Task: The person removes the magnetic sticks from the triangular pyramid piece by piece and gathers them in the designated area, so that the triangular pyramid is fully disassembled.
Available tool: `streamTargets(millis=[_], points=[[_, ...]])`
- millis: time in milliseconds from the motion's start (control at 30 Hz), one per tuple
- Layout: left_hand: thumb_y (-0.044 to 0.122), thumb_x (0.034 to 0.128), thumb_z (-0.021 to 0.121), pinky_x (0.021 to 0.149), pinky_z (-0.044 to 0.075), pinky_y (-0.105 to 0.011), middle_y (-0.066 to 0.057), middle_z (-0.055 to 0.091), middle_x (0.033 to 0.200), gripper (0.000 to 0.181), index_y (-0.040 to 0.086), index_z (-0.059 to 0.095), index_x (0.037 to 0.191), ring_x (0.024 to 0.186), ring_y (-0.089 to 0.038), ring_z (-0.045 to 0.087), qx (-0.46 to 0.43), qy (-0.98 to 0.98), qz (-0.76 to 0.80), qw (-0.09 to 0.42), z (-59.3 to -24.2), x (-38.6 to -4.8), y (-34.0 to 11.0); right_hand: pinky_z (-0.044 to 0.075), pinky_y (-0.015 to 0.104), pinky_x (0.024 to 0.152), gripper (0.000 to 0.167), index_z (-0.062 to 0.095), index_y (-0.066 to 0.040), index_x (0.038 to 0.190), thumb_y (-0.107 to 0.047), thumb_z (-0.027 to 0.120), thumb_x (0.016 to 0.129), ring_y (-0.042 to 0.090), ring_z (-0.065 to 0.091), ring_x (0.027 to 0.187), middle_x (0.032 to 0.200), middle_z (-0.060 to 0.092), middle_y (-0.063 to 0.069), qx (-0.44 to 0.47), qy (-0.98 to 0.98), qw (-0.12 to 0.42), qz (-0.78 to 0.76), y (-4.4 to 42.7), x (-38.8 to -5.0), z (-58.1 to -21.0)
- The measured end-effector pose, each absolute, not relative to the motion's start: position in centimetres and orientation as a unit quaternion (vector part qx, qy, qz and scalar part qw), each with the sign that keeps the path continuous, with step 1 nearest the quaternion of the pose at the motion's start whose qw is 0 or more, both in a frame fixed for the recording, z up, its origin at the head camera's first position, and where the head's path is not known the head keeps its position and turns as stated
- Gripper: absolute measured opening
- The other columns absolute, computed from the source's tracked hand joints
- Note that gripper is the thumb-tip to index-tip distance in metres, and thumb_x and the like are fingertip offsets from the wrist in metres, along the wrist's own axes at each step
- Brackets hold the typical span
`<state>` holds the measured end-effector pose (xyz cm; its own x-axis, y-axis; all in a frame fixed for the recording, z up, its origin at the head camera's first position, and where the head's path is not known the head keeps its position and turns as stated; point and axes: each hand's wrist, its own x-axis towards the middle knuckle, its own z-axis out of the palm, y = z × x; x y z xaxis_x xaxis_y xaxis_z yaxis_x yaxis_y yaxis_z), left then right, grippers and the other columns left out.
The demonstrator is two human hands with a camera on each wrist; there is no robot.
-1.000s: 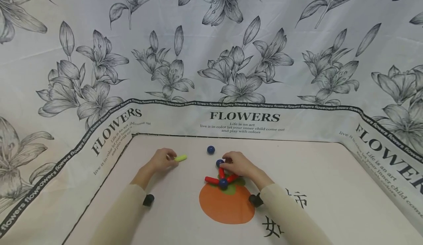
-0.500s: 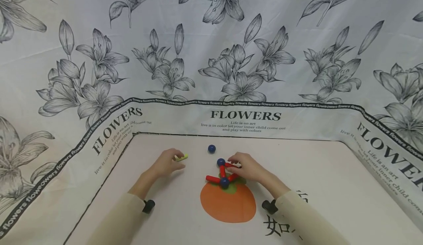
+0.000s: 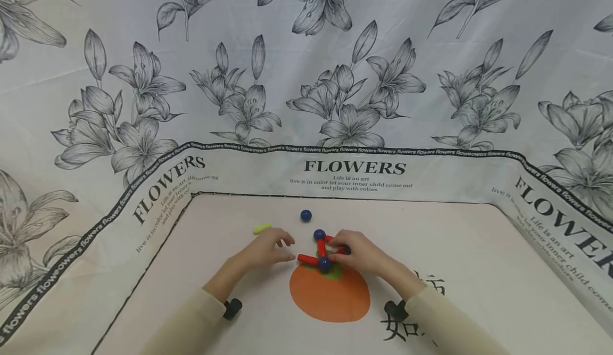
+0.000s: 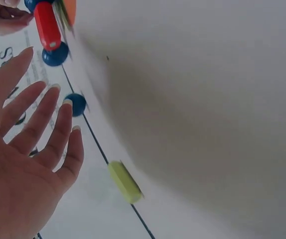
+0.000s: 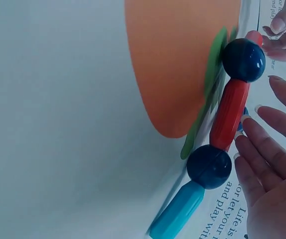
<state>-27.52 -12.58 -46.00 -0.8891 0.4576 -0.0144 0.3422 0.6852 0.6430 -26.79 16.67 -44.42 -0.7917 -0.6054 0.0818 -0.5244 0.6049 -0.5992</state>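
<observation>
Red magnetic sticks (image 3: pixel 321 248) and blue balls (image 3: pixel 324 263) are joined into a small structure beside the orange fruit print. In the right wrist view a teal stick (image 5: pixel 178 211) extends from one ball (image 5: pixel 209 167); my right hand hides it in the head view. My left hand (image 3: pixel 268 248), empty and with fingers spread, is just left of the loose end of a red stick (image 3: pixel 307 259). My right hand (image 3: pixel 359 251) is at the structure's right side, fingers extended close to the red sticks; whether they touch cannot be made out. Behind my left hand lies a yellow-green stick (image 3: pixel 262 229).
A loose blue ball (image 3: pixel 306 215) rests on the table beyond the structure. The pale tabletop cloth carries an orange fruit print (image 3: pixel 330 296) and black characters (image 3: pixel 395 327). A flower-patterned curtain (image 3: pixel 354 131) stands along the back and sides.
My left hand has let go of the yellow-green stick and moved right toward the structure. My right hand has left the far blue ball and shifted slightly right and nearer.
</observation>
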Motion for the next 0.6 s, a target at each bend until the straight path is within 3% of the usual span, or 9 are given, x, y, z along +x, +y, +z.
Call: streamTargets(millis=[100,367,600], points=[[0.024,0.0907,0.080,0.088,0.053,-0.036,-0.004,0.068,0.115,0.035,0.008,0.071,0.120,0.105,-0.020,0.058,0.238,0.908,0.330,0.100,-46.0,-27.3,-11.8,0.055,0.043,0.084,0.023,0.075,-0.005,0.113,-0.017,0.076,0.093,0.030,0.061,0.095,0.100,0.068,0.005,-0.329,0.890,0.062,-0.310,16.5,-26.6,-44.6],[0.023,0.0923,0.078,0.085,0.052,-0.028,0.007,0.068,0.101,0.023,0.012,0.075,0.113,0.097,-0.015,0.059,0.266,0.900,0.321,0.126,-46.3,-27.4,-10.3,0.053,0.039,0.083,0.020,0.076,-0.007,0.110,-0.017,0.076,0.093,0.030,0.061,0.094,0.099,0.069,0.004,-0.359,0.879,0.065,-0.308,16.0,-26.2,-45.1],[0.020,0.0921,0.078,0.075,0.051,-0.024,0.009,0.065,0.088,0.016,0.015,0.076,0.107,0.084,-0.012,0.057,0.276,0.897,0.319,0.132,-46.8,-27.8,-9.8,0.052,0.032,0.081,0.017,0.076,-0.009,0.108,-0.017,0.077,0.093,0.028,0.060,0.093,0.098,0.067,0.002,-0.365,0.876,0.080,-0.304,15.3,-26.2,-45.0]])
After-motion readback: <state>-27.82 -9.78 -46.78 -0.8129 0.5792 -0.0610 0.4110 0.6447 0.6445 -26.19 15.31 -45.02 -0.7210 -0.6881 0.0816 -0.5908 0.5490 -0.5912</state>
